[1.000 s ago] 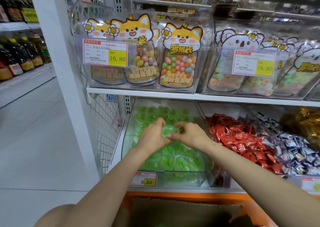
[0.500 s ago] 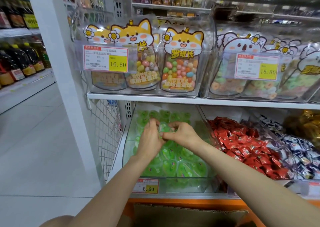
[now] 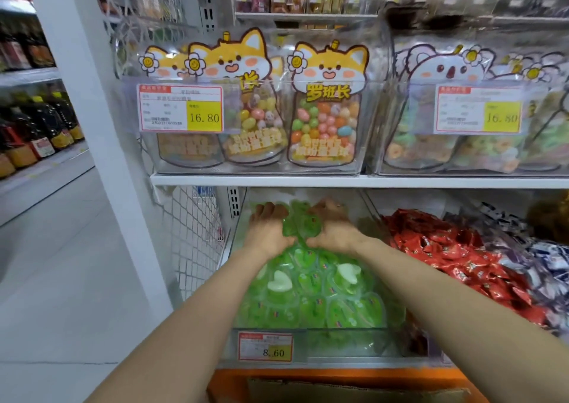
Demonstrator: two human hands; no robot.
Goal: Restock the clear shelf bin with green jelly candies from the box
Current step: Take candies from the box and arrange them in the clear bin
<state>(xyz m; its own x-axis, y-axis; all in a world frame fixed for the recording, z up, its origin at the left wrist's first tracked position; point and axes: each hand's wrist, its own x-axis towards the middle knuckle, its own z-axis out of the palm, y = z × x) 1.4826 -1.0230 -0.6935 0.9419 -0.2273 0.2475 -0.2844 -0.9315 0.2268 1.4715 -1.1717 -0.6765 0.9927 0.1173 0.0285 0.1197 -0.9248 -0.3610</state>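
The clear shelf bin (image 3: 345,342) on the lower shelf holds a heap of green jelly candies (image 3: 311,292) in heart-shaped cups. Both my hands reach deep into the back of the bin. My left hand (image 3: 267,229) and my right hand (image 3: 334,228) hold a clump of green jelly candies (image 3: 301,224) between them, fingers curled over it. The fingertips are partly hidden behind the clump. The top edge of the cardboard box (image 3: 345,388) shows at the bottom, below my forearms.
A price tag reading 8.60 (image 3: 265,347) hangs on the bin's front. Red-wrapped candies (image 3: 455,255) fill the bin to the right. The upper shelf (image 3: 338,181) just above my hands carries clear bins of candy bags. A white wire side panel (image 3: 197,236) stands left.
Both hands have moved further back and up into the bin with green jelly candies. The view has come closer to the shelf.
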